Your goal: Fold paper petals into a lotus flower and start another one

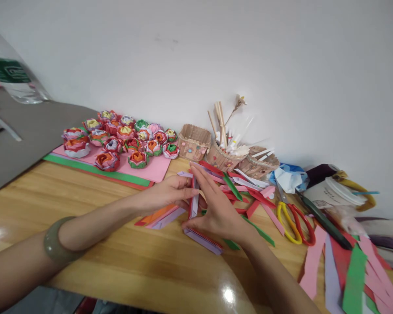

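Between my two hands, just above the wooden table, stands a stack of folded paper strips (194, 204) in lavender and red. My left hand (170, 192) pinches the stack from the left, thumb against its face. My right hand (218, 208) closes round it from the right, fingers along the upper end and thumb low down. Under the right thumb lies another bundle of lavender and red folded strips (203, 242). Orange, red and lavender strips (163, 216) rest below my left hand. Red, green, pink and white folded strips (245, 189) are scattered beyond my right hand.
Folded paper flowers (137, 159) cover coloured sheets (155, 168) at the back left. Three decorated baskets (194, 143) stand along the wall, one holding sticks. Scissors (294, 222), a dark green cutter-like tool (327, 222), a lidded white tub (334, 194) and cut paper (355, 274) lie right.
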Demonstrator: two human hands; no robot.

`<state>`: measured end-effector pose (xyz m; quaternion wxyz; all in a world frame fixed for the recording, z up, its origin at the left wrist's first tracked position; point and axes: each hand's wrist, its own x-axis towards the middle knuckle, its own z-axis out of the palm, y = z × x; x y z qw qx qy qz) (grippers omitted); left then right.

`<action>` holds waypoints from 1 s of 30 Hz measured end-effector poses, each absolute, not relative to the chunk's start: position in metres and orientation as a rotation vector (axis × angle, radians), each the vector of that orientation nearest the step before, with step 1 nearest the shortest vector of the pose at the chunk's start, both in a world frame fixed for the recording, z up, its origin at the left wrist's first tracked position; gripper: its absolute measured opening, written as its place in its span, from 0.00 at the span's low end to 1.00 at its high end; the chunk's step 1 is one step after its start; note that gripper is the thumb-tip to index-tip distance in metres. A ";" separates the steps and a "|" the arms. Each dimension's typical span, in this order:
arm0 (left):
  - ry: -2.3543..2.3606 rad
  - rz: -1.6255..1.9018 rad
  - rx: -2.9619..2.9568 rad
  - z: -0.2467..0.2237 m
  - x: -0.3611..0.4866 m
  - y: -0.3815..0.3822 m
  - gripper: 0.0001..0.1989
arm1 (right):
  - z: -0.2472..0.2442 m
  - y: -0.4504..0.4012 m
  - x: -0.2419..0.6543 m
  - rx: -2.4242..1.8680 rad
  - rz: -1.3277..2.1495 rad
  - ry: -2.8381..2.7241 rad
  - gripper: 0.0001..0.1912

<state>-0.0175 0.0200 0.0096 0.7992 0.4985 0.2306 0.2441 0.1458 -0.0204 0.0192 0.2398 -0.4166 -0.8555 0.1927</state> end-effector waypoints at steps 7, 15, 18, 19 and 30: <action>0.553 0.514 1.186 0.003 -0.014 0.021 0.11 | 0.018 -0.021 0.148 -1.128 0.626 -2.323 0.58; 0.677 0.434 1.593 0.009 -0.017 0.016 0.08 | 0.038 -0.022 0.153 -1.332 0.685 -1.902 0.16; 0.687 0.423 1.602 0.014 -0.016 0.014 0.08 | 0.043 -0.027 0.156 -1.352 0.829 -1.787 0.09; 0.683 0.413 1.591 0.015 -0.016 0.014 0.08 | 0.044 -0.029 0.157 -1.345 0.918 -1.711 0.06; 0.720 0.319 1.626 0.022 -0.015 0.006 0.11 | 0.039 -0.056 0.172 -1.250 0.487 -2.123 0.15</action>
